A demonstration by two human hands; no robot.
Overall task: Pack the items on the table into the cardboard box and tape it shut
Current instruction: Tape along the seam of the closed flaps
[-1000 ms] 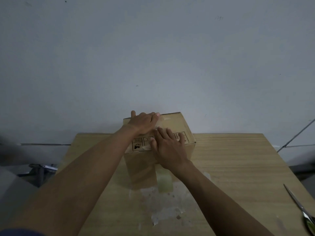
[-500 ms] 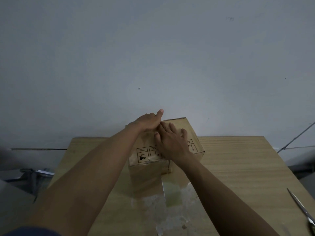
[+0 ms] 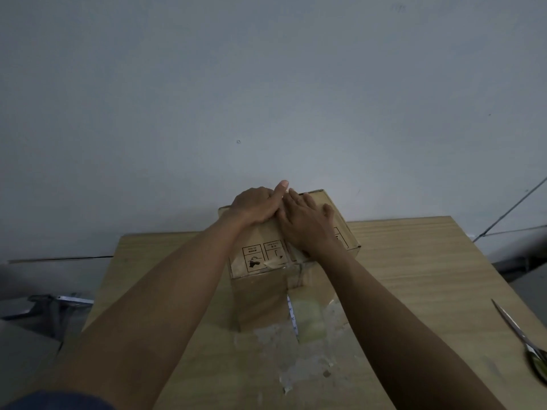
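Observation:
A closed cardboard box (image 3: pixel 260 294) with black printed handling symbols stands at the middle of the wooden table (image 3: pixel 414 276), near the wall. A strip of clear tape (image 3: pixel 307 318) runs down its front face onto the tabletop. My left hand (image 3: pixel 254 204) lies flat on the far left part of the lid, thumb raised. My right hand (image 3: pixel 307 223) lies flat beside it on the lid's middle, fingers spread toward the far edge. Both hands press down and hold nothing.
A pair of scissors (image 3: pixel 521 335) lies at the table's right edge. Whitish tape residue (image 3: pixel 296 353) marks the tabletop in front of the box. A grey wall stands right behind the box. A metal frame (image 3: pixel 56 303) shows on the floor at left.
Both hands have slid along the lid toward the box's far edge. The view has shifted, so the box sits lower and nearer in the frame.

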